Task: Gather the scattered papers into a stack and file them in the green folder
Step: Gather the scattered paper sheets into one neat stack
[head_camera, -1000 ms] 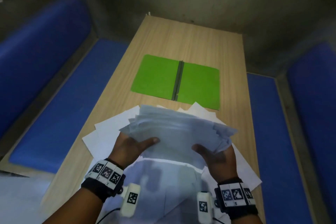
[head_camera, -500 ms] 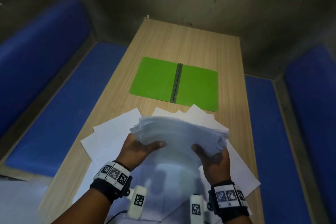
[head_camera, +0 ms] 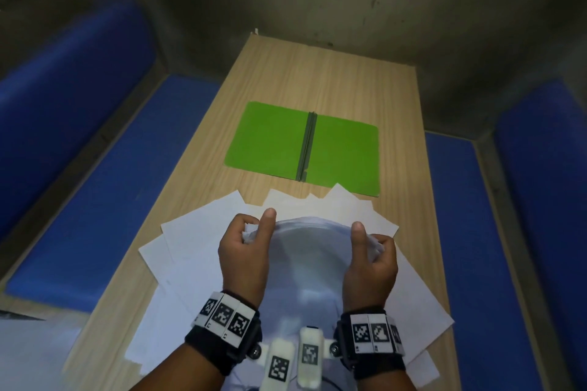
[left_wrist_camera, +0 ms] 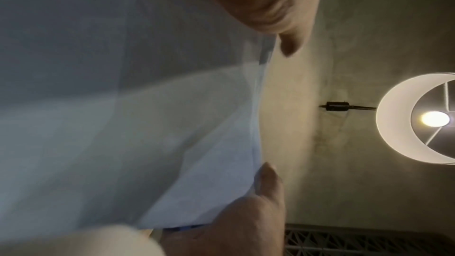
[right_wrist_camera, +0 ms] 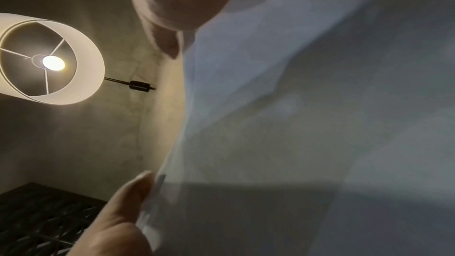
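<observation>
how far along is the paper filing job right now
Partly done. Some sheets are already gathered into a stack, which the left hand and right hand grip upright by its sides. Loose papers lie spread on the table beneath. The green folder lies open and empty beyond them, so the filing is left.

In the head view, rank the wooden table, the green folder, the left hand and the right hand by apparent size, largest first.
1. wooden table, by far the largest.
2. green folder, open flat.
3. left hand and right hand: they look alike, each gripping a side of the stack of papers, so no ranking between them.
</observation>
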`<action>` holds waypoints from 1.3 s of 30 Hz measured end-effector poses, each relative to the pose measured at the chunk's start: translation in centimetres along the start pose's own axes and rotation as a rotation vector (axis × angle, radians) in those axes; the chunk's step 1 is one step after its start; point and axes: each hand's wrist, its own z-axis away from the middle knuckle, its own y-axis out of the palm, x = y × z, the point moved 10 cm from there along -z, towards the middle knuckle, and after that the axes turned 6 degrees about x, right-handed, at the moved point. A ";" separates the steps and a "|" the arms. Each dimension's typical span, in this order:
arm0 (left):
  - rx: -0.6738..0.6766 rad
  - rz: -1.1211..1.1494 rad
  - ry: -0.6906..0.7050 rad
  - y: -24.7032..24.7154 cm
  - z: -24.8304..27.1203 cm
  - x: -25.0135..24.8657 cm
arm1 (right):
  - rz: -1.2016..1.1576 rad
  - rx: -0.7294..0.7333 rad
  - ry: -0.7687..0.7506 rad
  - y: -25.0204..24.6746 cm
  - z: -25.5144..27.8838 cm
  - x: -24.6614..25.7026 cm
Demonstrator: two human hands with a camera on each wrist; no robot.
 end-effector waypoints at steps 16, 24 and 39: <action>0.557 -0.114 -0.148 0.3 -1.8 7.7 | 0.048 0.418 0.059 0.9 -2.4 -5.4; 0.621 -0.110 -0.152 1.9 -0.9 7.4 | 0.143 0.513 0.234 2.0 -1.0 -7.1; 0.548 -0.070 -0.293 2.4 -0.1 10.7 | 0.279 0.516 0.441 2.2 -0.4 -12.9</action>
